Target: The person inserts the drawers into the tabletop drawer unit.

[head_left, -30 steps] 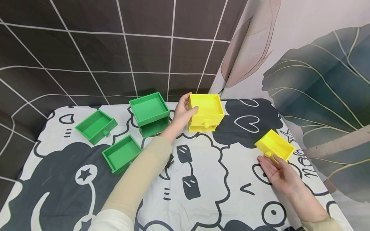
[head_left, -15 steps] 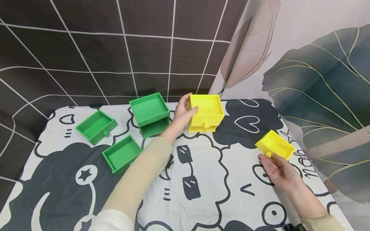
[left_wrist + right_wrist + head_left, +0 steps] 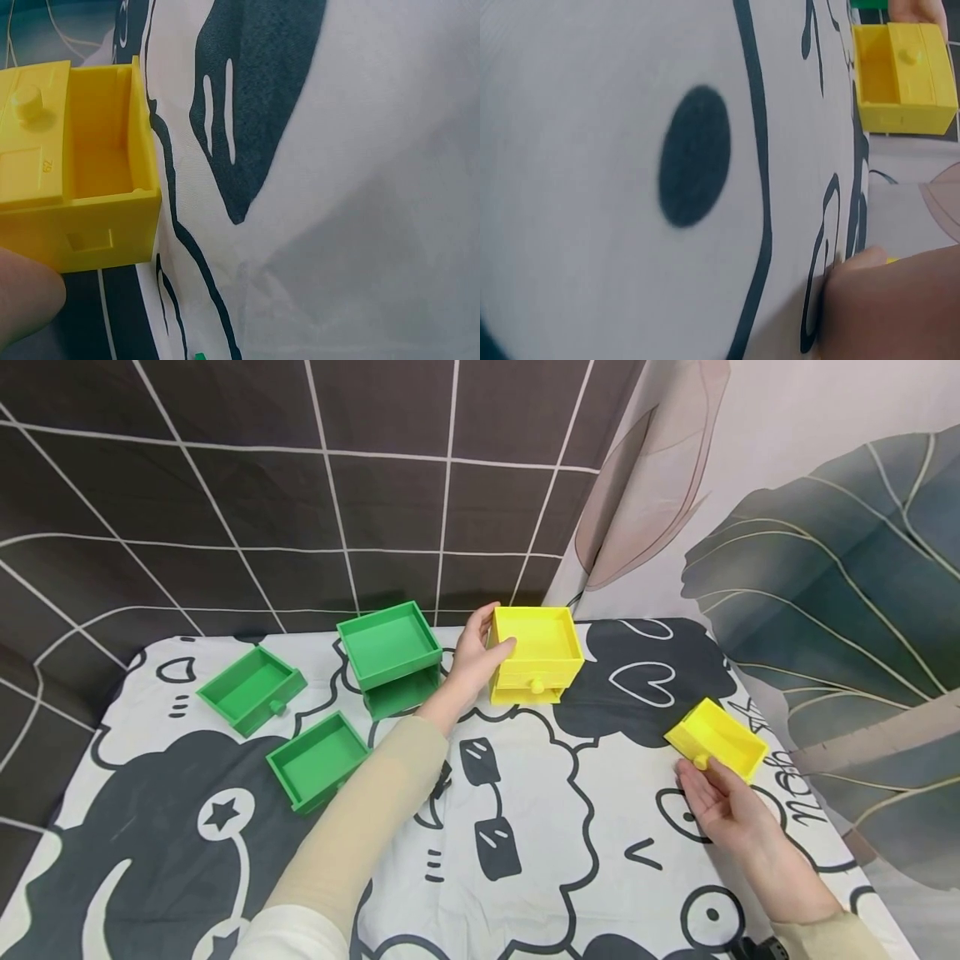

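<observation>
dark tiled walls back a cartoon-print tablecloth (image 3: pixel 525 793) where the left hand (image 3: pixel 472 656) grips the far yellow plastic drawer cabinet (image 3: pixel 536 652) to steady it, while the right hand (image 3: pixel 716 797), fingers relaxed, touches the loose yellow plastic drawer (image 3: pixel 716 739) at near right.

The yellow drawer case (image 3: pixel 537 652) and the loose yellow drawer (image 3: pixel 716 739) look like moulded plastic, matt with a faint sheen (fine ridged layer lines show on the case front in the left wrist view). The green drawers (image 3: pixel 251 687) share that same dull plastic finish. The tablecloth (image 3: pixel 540 827) is smooth woven cloth, printed, slightly creased. The sleeve (image 3: pixel 360 810) is soft, matt fabric.
</observation>
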Motion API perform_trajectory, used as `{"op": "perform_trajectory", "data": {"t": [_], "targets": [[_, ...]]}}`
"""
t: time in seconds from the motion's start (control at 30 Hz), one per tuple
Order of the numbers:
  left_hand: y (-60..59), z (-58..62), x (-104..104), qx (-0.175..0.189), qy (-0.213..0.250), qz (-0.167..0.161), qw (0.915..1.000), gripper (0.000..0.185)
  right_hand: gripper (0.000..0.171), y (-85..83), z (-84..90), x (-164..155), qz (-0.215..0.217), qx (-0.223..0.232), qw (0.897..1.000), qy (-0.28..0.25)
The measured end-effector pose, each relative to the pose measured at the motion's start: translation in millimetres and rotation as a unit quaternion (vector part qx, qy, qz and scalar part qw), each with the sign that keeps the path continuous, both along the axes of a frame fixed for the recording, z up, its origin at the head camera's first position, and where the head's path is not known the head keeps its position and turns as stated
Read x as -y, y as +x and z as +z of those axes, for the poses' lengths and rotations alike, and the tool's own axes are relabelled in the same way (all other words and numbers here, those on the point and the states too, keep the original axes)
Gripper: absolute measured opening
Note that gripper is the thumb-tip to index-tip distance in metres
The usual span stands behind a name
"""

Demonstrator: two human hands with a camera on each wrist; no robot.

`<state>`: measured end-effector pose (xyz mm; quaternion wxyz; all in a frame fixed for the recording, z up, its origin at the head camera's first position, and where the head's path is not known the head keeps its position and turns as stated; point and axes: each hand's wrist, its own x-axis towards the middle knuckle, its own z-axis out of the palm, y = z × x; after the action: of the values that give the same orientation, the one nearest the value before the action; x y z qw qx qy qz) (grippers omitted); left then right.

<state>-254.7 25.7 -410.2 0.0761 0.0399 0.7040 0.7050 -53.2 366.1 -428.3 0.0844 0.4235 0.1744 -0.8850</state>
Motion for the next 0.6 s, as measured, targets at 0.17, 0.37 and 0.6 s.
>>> {"op": "perform_trajectory", "data": {"t": [0.17, 0.37, 0.6], "targets": [[0.0, -0.4, -0.3, -0.003, 0.001, 0.0, 1.0, 0.069, 0.02, -2.3, 0.9, 2.7, -0.029, 0.027, 0.999, 0.012], [0.8, -0.5, 0.1, -0.006, 0.001, 0.0, 1.0, 0.069, 0.015, -2.1, 1.6, 4.4, -0.04, 0.032, 0.999, 0.015], [1.1, -0.3, 0.0, -0.005, 0.001, 0.0, 1.0, 0.069, 0.01, -1.9, 4.0, 6.9, -0.048, 0.035, 0.998, 0.023]]}}
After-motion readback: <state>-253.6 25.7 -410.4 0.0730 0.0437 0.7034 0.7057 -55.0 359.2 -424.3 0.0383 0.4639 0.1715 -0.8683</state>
